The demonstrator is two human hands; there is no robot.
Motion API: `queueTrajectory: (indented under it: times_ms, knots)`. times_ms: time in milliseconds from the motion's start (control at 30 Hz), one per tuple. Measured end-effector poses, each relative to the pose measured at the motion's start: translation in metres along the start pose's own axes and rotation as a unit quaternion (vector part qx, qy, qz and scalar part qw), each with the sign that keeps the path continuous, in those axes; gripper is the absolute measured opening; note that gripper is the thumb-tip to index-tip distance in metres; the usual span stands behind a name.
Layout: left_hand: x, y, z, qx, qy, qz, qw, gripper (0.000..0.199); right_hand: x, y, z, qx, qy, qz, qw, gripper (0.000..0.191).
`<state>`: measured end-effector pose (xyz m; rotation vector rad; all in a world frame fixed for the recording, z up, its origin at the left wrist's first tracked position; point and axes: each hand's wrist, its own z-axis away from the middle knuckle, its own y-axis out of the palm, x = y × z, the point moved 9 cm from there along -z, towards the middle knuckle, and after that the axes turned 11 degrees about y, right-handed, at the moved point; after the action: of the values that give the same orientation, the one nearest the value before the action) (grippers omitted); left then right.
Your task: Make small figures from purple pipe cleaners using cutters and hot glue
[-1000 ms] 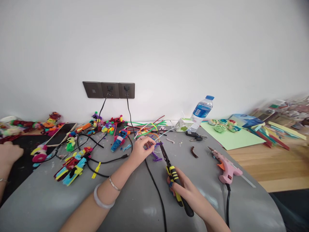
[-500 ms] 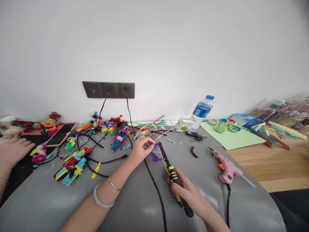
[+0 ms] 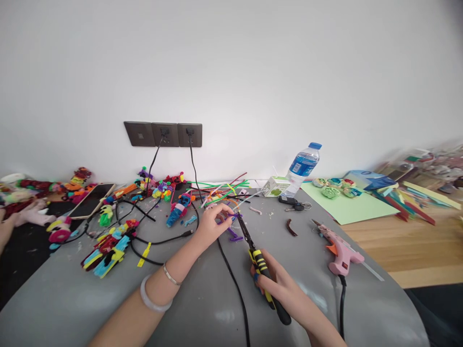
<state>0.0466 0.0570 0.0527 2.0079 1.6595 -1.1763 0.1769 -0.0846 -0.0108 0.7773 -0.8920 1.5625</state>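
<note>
Saw a co-worker's hand (image 3: 7, 230) draw back towards nine o'clock since the earlier frame; found left hand (image 3: 212, 222) and right hand (image 3: 278, 280) barely shifted. Apparently pinching a thin, pale, tinsel-like strip (image 3: 249, 199) in left, extending towards two o'clock. Gripping black-and-yellow long-nosed pliers (image 3: 261, 261) in right, handles towards five o'clock; cannot tell whether closed on strip. Judged as plier work at strip; next, calling for steady pinch, careful tip alignment.

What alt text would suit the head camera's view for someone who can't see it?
A person's right hand holds black-and-yellow pliers over a grey table, the left hand close beside the tips, thumb and forefinger nearly together. Colourful fuzzy figures lie among cables to the left; a water bottle, green paper and a pink glue gun are to the right.
</note>
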Motion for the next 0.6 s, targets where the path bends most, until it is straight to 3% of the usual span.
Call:
queueTrajectory:
  times_ms: [233,433,600]
  knots:
    - [0.002,-0.001,0.002,-0.005,0.003,-0.007,1.0,0.009,0.009,0.0,0.004,-0.01,-0.03,0.032,0.999,0.024]
    - [-0.001,-0.001,0.002,-0.009,-0.002,0.026,1.0,0.011,0.007,-0.005,0.002,-0.035,-0.043,0.029,0.998,0.034]
    - [0.005,-0.002,0.004,-0.018,-0.015,0.068,0.997,0.026,-0.001,-0.007,-0.002,-0.034,-0.027,0.026,0.999,0.039]
